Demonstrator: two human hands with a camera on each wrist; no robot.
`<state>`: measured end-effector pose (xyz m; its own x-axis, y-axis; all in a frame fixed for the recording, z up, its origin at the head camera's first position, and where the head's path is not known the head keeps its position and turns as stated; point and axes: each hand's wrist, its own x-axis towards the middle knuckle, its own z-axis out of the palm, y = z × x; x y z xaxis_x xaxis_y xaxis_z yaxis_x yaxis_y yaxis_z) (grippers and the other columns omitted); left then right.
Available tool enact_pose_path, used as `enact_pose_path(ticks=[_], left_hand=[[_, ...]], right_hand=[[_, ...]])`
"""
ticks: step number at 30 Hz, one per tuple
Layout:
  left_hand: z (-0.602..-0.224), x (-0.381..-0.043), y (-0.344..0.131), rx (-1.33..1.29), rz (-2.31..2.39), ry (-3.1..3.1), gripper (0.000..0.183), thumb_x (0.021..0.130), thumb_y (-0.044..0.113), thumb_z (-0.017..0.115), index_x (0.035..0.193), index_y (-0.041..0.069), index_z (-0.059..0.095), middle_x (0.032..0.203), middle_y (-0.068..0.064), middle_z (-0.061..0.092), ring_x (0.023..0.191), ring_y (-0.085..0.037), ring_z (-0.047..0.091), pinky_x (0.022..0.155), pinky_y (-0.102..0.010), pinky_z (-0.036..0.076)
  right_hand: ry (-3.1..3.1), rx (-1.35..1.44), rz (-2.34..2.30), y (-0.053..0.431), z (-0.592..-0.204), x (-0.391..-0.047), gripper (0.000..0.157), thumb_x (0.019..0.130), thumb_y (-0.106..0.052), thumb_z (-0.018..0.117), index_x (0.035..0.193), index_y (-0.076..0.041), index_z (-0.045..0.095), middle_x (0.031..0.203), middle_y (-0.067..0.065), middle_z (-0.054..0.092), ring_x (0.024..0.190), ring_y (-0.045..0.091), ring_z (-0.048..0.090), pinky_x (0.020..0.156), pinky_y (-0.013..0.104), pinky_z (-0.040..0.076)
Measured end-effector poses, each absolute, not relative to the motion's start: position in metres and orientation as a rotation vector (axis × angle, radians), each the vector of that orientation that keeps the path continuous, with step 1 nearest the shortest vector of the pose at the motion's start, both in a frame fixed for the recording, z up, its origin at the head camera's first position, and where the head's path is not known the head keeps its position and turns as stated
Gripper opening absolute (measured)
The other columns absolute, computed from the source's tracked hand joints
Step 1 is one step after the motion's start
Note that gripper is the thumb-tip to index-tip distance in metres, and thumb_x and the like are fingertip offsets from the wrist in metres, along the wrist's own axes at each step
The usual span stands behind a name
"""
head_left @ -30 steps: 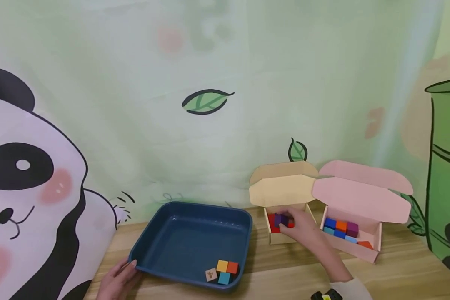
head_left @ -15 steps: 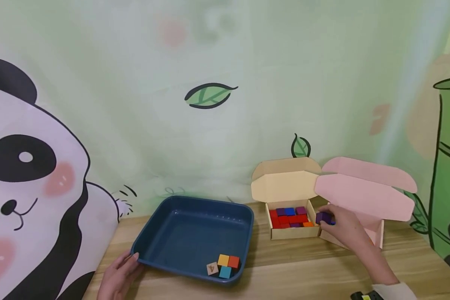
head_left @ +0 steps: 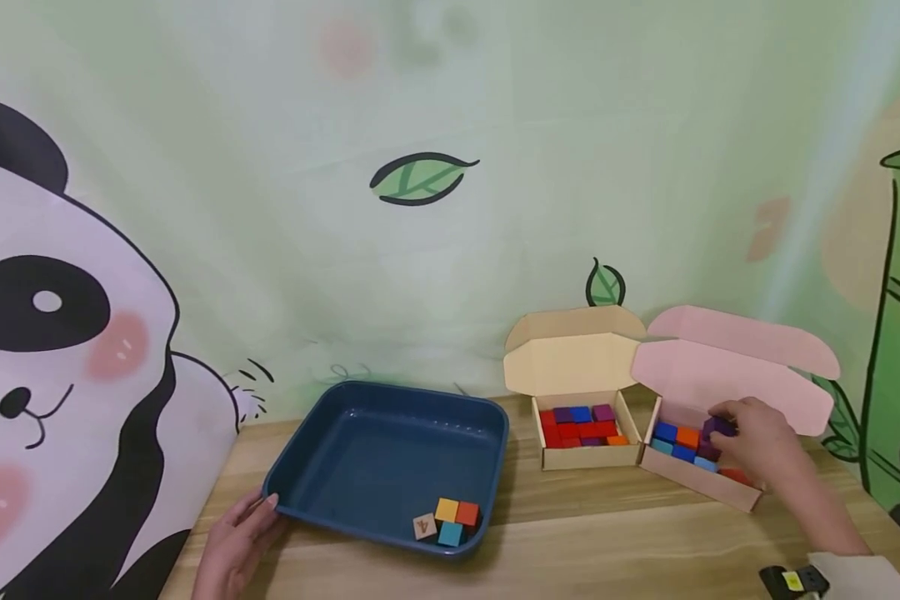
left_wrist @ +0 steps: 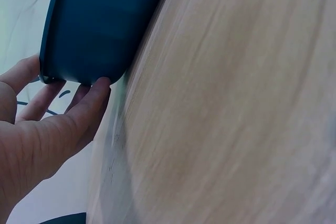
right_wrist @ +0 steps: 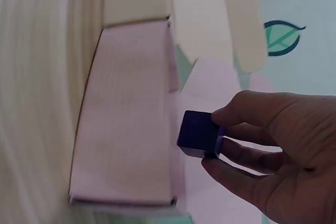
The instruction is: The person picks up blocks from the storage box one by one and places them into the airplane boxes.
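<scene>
My right hand (head_left: 765,437) pinches a dark purple cube (head_left: 718,427) between thumb and fingertips, over the right end of the pink box (head_left: 701,487). In the right wrist view the purple cube (right_wrist: 199,129) shows beside the box, its front wall toward the camera. Blue, orange and light-blue cubes and a red block (head_left: 737,476) lie in that box. At the near left corner of the dark blue tray (head_left: 390,392), my left hand (head_left: 232,542) touches the outside. In the left wrist view its fingertips (left_wrist: 100,85) rest against the tray's wall and rim, fingers fairly straight.
Left of the pink box, an open cream box (head_left: 592,457) holds red, purple, blue and orange blocks. Yellow, red and teal cubes and a numbered wooden cube (head_left: 424,527) lie in the tray's near right corner. A panda-print cloth (head_left: 420,275) hangs behind the table.
My right hand has carried the purple cube from over the cream box rightward to the right part of the pink box. The left hand stays at the tray's corner.
</scene>
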<state>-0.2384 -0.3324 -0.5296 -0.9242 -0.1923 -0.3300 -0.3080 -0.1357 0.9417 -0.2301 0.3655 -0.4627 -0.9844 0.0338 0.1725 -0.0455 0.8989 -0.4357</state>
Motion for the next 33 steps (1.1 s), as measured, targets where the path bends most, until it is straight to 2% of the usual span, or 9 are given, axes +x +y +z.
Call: enact_pose_path(ticks=[3, 7, 15, 19, 22, 33], left_hand=[[-0.528, -0.238, -0.334, -0.583, 2.248, 2.0, 0.078, 0.099, 0.019, 0.069, 0.159, -0.003, 0.023, 0.139, -0.013, 0.051, 0.096, -0.005, 0.066, 0.103, -0.038, 0.053], [-0.527, -0.238, -0.335, -0.577, 2.275, 1.966, 0.075, 0.1, 0.015, 0.067, 0.159, -0.003, 0.022, 0.134, -0.01, 0.054, 0.097, -0.007, 0.067, 0.104, -0.039, 0.053], [-0.525, -0.238, -0.335, -0.574, 2.266, 1.973, 0.078, 0.099, 0.017, 0.069, 0.158, -0.004, 0.022, 0.139, -0.016, 0.05, 0.097, -0.007, 0.067, 0.104, -0.04, 0.053], [-0.526, -0.237, -0.336, -0.595, 2.278, 1.959, 0.079, 0.097, 0.015, 0.071, 0.158, -0.004, 0.023, 0.127, -0.01, 0.058, 0.095, -0.007, 0.068, 0.102, -0.039, 0.054], [-0.527, -0.238, -0.337, -0.588, 2.283, 1.95, 0.08, 0.097, 0.016, 0.072, 0.158, -0.005, 0.023, 0.122, -0.008, 0.06, 0.096, -0.007, 0.067, 0.102, -0.039, 0.054], [-0.527, -0.237, -0.334, -0.595, 2.276, 1.959, 0.077, 0.097, 0.017, 0.071, 0.157, -0.003, 0.026, 0.128, -0.01, 0.058, 0.096, -0.007, 0.067, 0.103, -0.04, 0.053]], right_hand=[[-2.937, 0.049, 0.633, 0.375, -0.464, -0.232, 0.036, 0.083, -0.004, 0.076, 0.11, 0.017, 0.064, 0.103, 0.036, 0.06, 0.089, 0.046, 0.058, 0.078, 0.06, 0.059], [-2.983, 0.082, 0.58, 0.384, -0.467, -0.234, 0.036, 0.081, -0.004, 0.078, 0.107, 0.018, 0.064, 0.096, 0.032, 0.063, 0.083, 0.041, 0.059, 0.075, 0.058, 0.059], [-3.014, 0.068, 0.535, 0.388, -0.471, -0.241, 0.035, 0.084, -0.005, 0.076, 0.106, 0.019, 0.064, 0.093, 0.027, 0.062, 0.08, 0.036, 0.057, 0.075, 0.056, 0.058], [-2.978, 0.044, 0.541, 0.386, -0.477, -0.242, 0.031, 0.086, -0.004, 0.073, 0.106, 0.018, 0.063, 0.09, 0.023, 0.06, 0.077, 0.032, 0.056, 0.073, 0.053, 0.059], [-2.935, 0.035, 0.547, 0.383, -0.48, -0.242, 0.033, 0.087, -0.005, 0.074, 0.108, 0.017, 0.062, 0.091, 0.024, 0.059, 0.077, 0.032, 0.056, 0.074, 0.055, 0.059], [-2.976, 0.114, 0.534, 0.382, -0.478, -0.245, 0.03, 0.083, -0.004, 0.08, 0.104, 0.014, 0.067, 0.091, 0.021, 0.066, 0.079, 0.031, 0.06, 0.077, 0.056, 0.059]])
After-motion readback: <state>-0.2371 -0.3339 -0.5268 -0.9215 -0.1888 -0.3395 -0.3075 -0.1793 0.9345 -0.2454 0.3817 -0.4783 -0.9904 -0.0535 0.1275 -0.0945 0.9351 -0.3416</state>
